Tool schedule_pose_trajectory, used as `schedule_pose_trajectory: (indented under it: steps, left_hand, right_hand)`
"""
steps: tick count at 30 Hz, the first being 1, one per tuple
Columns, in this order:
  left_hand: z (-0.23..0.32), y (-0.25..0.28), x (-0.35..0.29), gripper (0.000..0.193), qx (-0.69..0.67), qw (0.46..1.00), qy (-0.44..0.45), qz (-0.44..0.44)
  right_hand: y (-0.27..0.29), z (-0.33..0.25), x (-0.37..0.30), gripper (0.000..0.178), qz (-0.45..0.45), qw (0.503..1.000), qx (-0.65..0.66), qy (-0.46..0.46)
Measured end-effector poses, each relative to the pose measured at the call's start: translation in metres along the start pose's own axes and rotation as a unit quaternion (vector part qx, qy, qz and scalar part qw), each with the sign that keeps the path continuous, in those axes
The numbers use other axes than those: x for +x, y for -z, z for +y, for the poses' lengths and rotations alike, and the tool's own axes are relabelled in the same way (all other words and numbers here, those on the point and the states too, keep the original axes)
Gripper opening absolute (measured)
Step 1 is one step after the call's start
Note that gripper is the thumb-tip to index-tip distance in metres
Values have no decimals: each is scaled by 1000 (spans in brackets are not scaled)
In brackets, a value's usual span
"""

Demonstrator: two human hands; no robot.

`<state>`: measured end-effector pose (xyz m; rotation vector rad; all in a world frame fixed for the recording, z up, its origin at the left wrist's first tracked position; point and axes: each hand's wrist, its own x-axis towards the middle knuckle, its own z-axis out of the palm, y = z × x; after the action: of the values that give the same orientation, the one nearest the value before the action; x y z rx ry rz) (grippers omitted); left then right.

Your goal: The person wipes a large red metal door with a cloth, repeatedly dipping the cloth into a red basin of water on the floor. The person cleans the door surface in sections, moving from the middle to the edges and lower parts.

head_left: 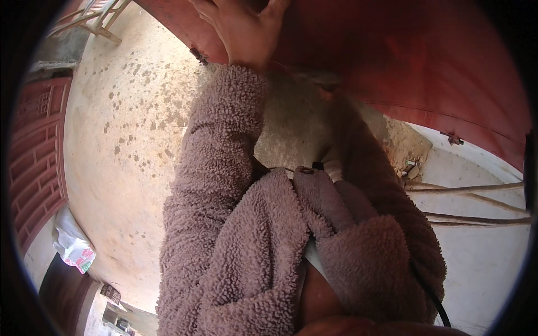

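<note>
A large red door or panel (437, 50) fills the top of the head view, close in front of me. My left hand (246, 31) is raised against it, fingers stretched upward and thumb apart; the fingertips are cut off by the upper rim. My right hand (327, 89) is in shade near the panel's lower edge, and its fingers are too dark and blurred to read. Both forearms wear a fuzzy mauve-brown sleeve (218, 134). Small dark metal fittings sit on the panel's edge, one a bolt-like fitting (451, 138) at the right.
Speckled concrete floor (112, 185) spreads to the left. A red lattice panel (39, 162) stands along the left wall, with a white plastic bag (72, 241) below it. Wooden poles (471, 190) lean at the right beside some rubble (412, 168). A wooden frame (92, 25) is at the far left.
</note>
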<state>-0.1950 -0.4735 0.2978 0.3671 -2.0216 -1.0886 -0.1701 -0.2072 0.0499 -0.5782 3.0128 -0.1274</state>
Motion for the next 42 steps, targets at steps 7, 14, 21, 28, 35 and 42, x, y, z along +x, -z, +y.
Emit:
schedule_pose_trajectory:
  steps: [7,14,21,28,35,42]
  left_hand:
    - [-36,-1,-5,100,-44,992,-113,-24]
    - [-24,16,-8,84,-252,959,2,-133]
    - [-19,36,-17,59,-222,957,98,-156]
    - [-15,51,-94,41,133,828,-111,-533]
    - [-75,14,-304,33,274,431,139,-849]
    - [-22,40,-230,36,228,515,5,-826]
  right_hand:
    - [0,12,0,41,10,999,-12,-49]
    - [-25,-132,82,41,17,997,55,54]
    - [-19,-29,33,41,4,998,-3,56]
    - [-9,-12,39,41,6,998,-40,37]
    - [-20,-140,105,41,-27,983,-49,175]
    - [37,-50,47,40,-87,955,-179,220]
